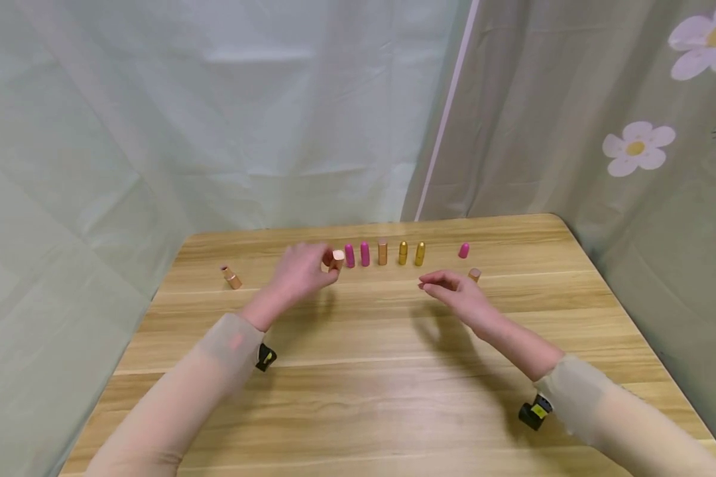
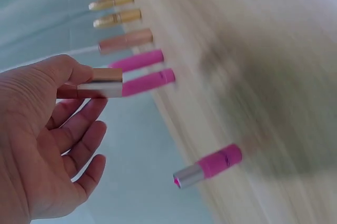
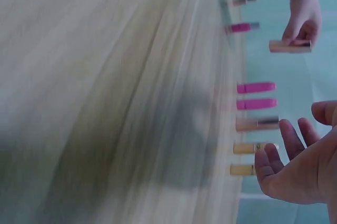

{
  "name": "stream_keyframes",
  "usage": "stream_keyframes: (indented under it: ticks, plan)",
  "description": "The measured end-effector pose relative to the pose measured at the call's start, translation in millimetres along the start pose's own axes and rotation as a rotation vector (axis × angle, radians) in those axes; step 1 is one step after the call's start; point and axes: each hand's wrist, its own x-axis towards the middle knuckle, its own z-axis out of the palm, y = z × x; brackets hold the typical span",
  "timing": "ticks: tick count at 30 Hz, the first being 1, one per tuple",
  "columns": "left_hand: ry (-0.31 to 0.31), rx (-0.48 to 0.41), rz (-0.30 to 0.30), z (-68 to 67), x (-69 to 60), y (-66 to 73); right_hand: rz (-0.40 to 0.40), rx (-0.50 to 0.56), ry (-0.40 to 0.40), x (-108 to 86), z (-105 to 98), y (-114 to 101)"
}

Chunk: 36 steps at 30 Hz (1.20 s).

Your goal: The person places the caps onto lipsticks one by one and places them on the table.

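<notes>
My left hand [image 1: 299, 270] pinches a rose-gold lipstick tube [image 2: 90, 91] between thumb and fingers, raised above the table. Just right of it stands a row: two magenta lipsticks [image 1: 365, 254], a rose-gold lipstick [image 1: 382, 252] and two gold bullet-shaped lipsticks [image 1: 402, 253]. My right hand [image 1: 458, 295] hovers in front of the gold pair, fingers loosely bent, with nothing in it. An uncapped magenta lipstick [image 2: 215, 167] stands near the left hand, which hides it in the head view. Farther left is an uncapped rose-gold lipstick [image 1: 231, 277].
Toward the right of the wooden table [image 1: 358, 397] stand a magenta cap [image 1: 464, 250] and a rose-gold piece [image 1: 474, 273], partly behind the right hand. Pale curtains [image 1: 310, 132] hang behind the table's back edge and along its sides.
</notes>
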Motion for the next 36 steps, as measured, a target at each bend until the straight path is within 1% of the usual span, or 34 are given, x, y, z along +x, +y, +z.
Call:
stream_keyframes:
  ticks: [5,8,13,15,16,19,24,27,30,33,36]
  plan:
    - [-0.058,0.021,-0.049,-6.7,9.6,-10.8,-0.063,-0.158,0.02,1.0,-11.2,1.3]
    - [-0.1,0.05,-0.082,-9.2,17.3,-15.6,-0.126,-0.26,0.029,0.3,-16.1,2.0]
    - [-0.151,0.057,-0.11,-9.2,32.3,-20.3,-0.229,-0.496,0.055,-2.8,-20.8,5.0]
    - [-0.166,0.049,-0.126,-8.2,37.8,-21.1,-0.247,-0.571,0.062,-4.7,-21.6,6.3]
    - [-0.173,0.046,-0.134,-7.2,40.3,-21.7,-0.251,-0.59,0.065,-5.8,-21.8,6.7]
    - [-0.206,0.051,-0.158,-2.6,47.0,-24.4,-0.275,-0.623,0.069,-8.4,-21.8,7.8]
    - [-0.276,0.044,-0.205,6.2,54.5,-30.3,-0.3,-0.632,0.073,-12.0,-22.0,9.6]
    - [-0.317,0.017,-0.247,8.8,56.8,-32.6,-0.307,-0.641,0.07,-14.0,-22.6,10.6]
    - [-0.339,-0.013,-0.285,10.4,59.2,-33.5,-0.299,-0.642,0.073,-16.3,-23.5,12.0]
    - [-0.348,-0.021,-0.294,11.6,62.0,-33.6,-0.284,-0.635,0.075,-18.4,-24.6,14.1]
    - [-0.353,-0.018,-0.286,13.3,65.5,-32.9,-0.272,-0.632,0.078,-20.2,-25.8,16.1]
